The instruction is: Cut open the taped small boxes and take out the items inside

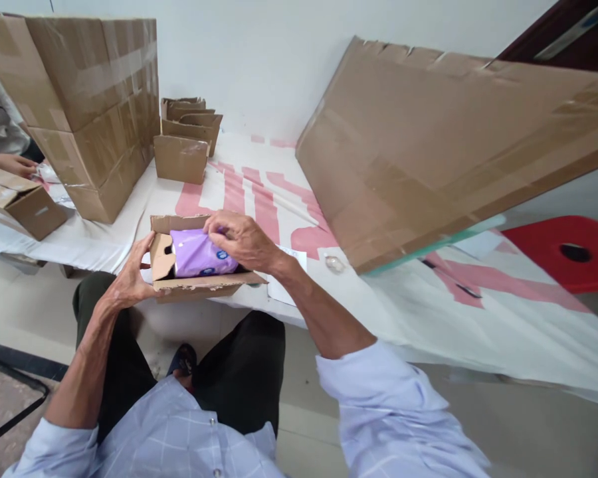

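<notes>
An open cardboard box [162, 261] lies at the table's front edge, above my lap. Inside it is a purple plastic packet [194, 252] with small dark blue round marks. My left hand [133, 273] clasps the box's left end, thumb on the near side and fingers at the far corner. Over the packet's right part is my right hand [244, 240], its fingers curled and pinching the purple plastic near the top. That hand hides the packet's far right corner and part of the box's right end.
Taped cartons [94, 86] are stacked at the left, with open boxes [182, 158] behind. A large cardboard sheet [448, 139] leans at the right, near a red stool [568, 249]. Another person's hand [16, 164] is beside a carton [22, 202] at far left.
</notes>
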Demonstrator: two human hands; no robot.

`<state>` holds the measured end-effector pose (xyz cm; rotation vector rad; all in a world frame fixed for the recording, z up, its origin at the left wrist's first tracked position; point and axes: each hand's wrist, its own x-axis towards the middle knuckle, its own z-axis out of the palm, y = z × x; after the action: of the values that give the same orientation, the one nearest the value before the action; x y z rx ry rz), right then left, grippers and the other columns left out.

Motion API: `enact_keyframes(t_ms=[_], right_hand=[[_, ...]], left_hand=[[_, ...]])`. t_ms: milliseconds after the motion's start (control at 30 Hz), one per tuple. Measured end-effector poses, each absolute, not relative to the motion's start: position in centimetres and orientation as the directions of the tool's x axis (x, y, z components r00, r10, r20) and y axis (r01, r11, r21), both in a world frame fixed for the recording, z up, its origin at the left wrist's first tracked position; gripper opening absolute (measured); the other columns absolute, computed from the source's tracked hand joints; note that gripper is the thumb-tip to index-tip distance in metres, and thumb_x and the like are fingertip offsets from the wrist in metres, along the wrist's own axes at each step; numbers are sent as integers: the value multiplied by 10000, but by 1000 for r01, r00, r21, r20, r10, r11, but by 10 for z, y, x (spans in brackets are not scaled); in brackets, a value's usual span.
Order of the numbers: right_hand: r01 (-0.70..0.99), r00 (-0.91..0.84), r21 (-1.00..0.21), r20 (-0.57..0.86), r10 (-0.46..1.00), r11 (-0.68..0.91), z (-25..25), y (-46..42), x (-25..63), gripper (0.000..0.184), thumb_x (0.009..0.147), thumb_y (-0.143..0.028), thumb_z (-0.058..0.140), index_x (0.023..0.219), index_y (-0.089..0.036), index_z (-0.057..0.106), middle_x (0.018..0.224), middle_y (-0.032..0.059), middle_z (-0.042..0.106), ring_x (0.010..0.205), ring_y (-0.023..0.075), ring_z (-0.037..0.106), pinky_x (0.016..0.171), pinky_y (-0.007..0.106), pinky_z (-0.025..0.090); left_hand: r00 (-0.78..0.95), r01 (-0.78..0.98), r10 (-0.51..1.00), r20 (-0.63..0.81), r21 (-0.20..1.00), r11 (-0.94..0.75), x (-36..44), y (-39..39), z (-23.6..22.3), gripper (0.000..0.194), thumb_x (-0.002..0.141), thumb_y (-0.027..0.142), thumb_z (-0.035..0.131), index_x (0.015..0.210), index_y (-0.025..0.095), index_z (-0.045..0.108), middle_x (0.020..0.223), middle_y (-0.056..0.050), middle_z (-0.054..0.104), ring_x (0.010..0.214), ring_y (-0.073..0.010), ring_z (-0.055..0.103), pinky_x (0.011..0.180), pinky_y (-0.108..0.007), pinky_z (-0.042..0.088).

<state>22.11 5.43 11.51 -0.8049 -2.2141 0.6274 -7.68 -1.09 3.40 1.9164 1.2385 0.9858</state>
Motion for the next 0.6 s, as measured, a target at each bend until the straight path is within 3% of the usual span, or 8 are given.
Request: enact_keyframes(t_ms=[167, 267, 433, 600], right_hand=[[349, -386, -681, 521, 761, 644, 141, 66, 239, 162, 956, -368, 581, 849, -247, 598, 973, 46, 736, 859, 191, 668, 777, 357, 571], [341, -328, -658, 586, 741, 671, 156, 71, 246, 238, 982, -445, 596, 848, -248, 584, 988, 43, 730, 845, 178, 662, 796, 363, 587], [335, -297, -588, 676, 675, 736, 169, 67, 240, 292, 1042, -488, 579, 874, -249, 575, 1030, 50, 734, 904, 185, 683, 851, 376, 600], [330, -336, -474, 749, 571, 816, 179, 50, 217, 313, 1093, -485, 520, 903, -251, 601, 1055, 68, 738, 996, 222, 703, 971, 449, 604]], left_hand=[[249, 469, 947, 204, 830, -303, -75, -13, 39, 1316, 662, 487, 971, 1744, 306, 244, 1695, -197, 351, 1553, -462, 420, 1138, -610, 551], [292, 452, 936, 195, 834, -315, -87, -14, 45, 1283, 660, 488, 984, 1730, 354, 289, 1726, -180, 342, 1574, -480, 409, 1153, -653, 531], [203, 353, 901, 385, 829, -434, -99, -2, 83, 989, 757, 587, 923, 1624, 378, 494, 1730, -133, 396, 1611, -453, 389, 1200, -620, 510], [304, 354, 816, 492, 737, -576, -59, 24, 132, 1276, 600, 751, 962, 1678, 397, 378, 1726, -128, 425, 1574, -502, 425, 1094, -621, 585]])
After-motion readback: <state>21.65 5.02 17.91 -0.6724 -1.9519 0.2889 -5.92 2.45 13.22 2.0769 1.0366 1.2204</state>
